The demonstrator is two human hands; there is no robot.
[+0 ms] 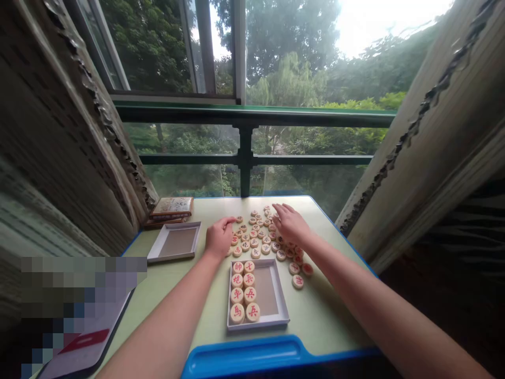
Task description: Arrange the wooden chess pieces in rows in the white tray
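Several round wooden chess pieces with red or dark characters lie scattered at the middle of a pale green table. My left hand rests at the left edge of the scatter, fingers curled and pinched at a piece near its fingertips. My right hand lies flat over the right side of the pieces, fingers stretched out. In front of me a shallow white box tray holds several red-marked pieces stacked in two columns along its left side.
A second shallow tray, the box lid, lies at the left. Behind it sits a printed box. A blue rim edges the table's near side. A window railing stands beyond the far edge. A dark folder lies near left.
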